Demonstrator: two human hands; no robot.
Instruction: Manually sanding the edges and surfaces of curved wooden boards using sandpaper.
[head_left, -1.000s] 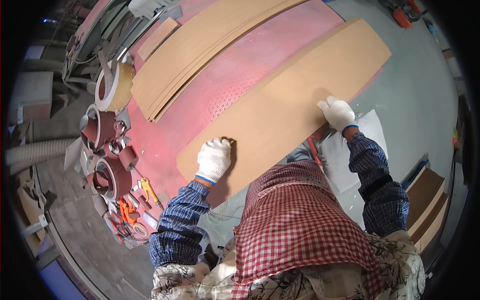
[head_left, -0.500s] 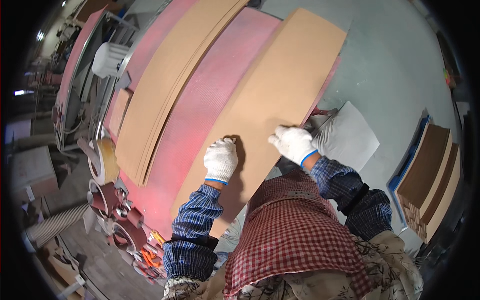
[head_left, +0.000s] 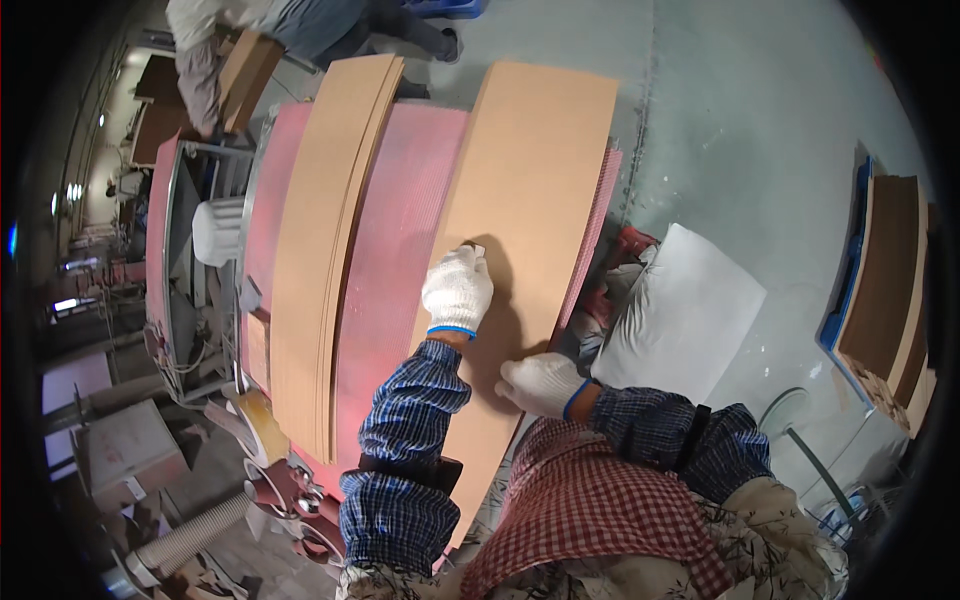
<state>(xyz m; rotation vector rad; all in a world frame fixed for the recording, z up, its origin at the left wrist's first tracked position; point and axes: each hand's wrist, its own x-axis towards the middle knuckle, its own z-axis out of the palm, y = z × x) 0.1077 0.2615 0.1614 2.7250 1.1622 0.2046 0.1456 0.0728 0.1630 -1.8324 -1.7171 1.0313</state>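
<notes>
Both gloved hands are on the same tan board (head_left: 530, 200), which lies flat on the pink perforated machine bed (head_left: 400, 230). Left hand (head_left: 458, 288) is pressed palm-down on the board's face, fingers together, not clamped on anything. Right hand (head_left: 540, 383) sits just behind and to the right of it at the board's near edge; whether its fingers curl under the edge cannot be told. Judged from the layout, the board is laid on the bed but not finally positioned, since both hands bear on it. A stack of similar boards (head_left: 330, 250) lies well to the left of the left hand, a white sheet (head_left: 690, 310) on the floor right of the right hand. The board's near end is hidden by sleeves and the checked apron (head_left: 590, 520). Another person (head_left: 250, 40) is cut off at the top; the machinery at lower left is too dark to read.
</notes>
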